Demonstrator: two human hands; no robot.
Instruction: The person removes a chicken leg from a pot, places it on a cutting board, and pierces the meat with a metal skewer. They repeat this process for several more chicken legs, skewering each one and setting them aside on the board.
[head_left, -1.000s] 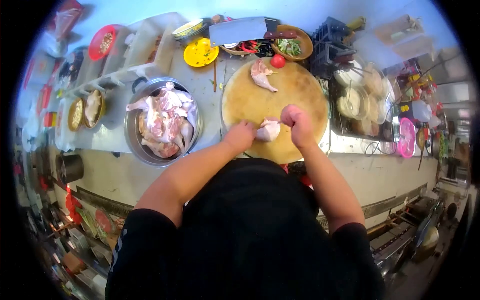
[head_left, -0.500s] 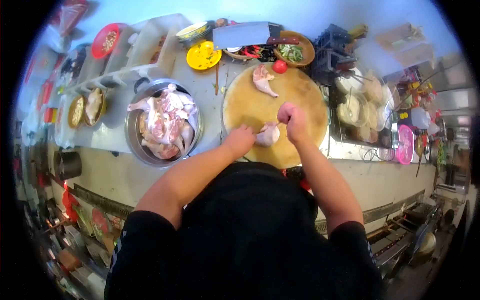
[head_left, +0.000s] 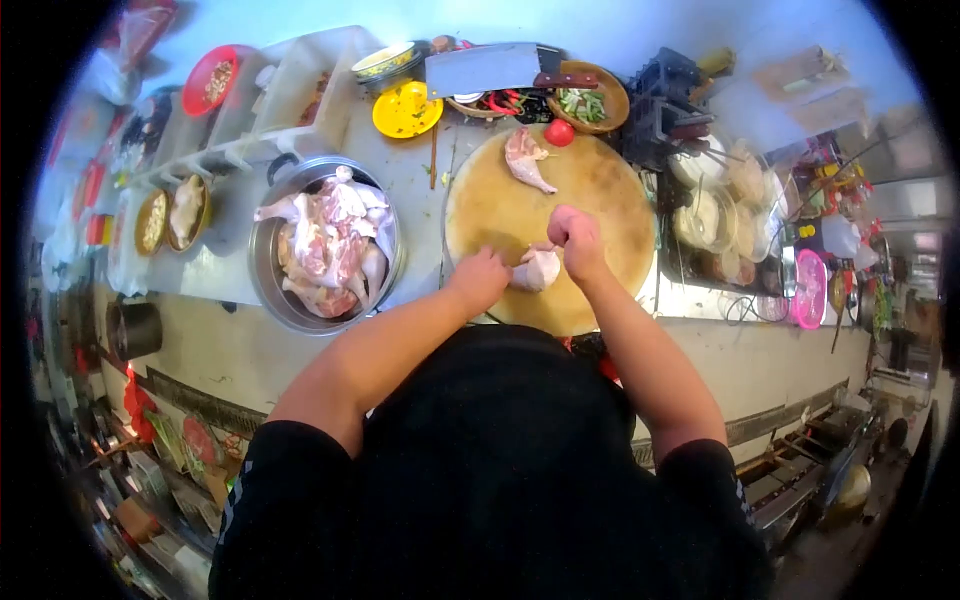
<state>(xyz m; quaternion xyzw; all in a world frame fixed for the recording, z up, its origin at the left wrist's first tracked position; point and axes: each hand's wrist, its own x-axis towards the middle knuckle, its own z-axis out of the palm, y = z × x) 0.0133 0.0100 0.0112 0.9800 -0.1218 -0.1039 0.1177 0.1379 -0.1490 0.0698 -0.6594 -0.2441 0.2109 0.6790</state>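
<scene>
A raw chicken leg [head_left: 537,270] lies near the front of the round wooden board [head_left: 610,220]. My left hand [head_left: 482,276] is closed at its left end, gripping it. Just above the leg's right side is my right hand [head_left: 574,235], fingers curled in a fist; whatever it pinches is too small to make out. A second raw chicken leg [head_left: 525,160] rests at the back of the board, beside a tomato [head_left: 559,133].
A metal pot [head_left: 262,270] of raw chicken pieces stands left of the board. Behind are a cleaver [head_left: 490,71], a yellow plate [head_left: 407,110] and a wooden bowl [head_left: 612,98] of cut greens. Right of the board are a black crate [head_left: 662,85] and bowls [head_left: 705,220].
My right hand has shifted slightly left and stays in a fist. My left hand and the chicken leg have barely moved.
</scene>
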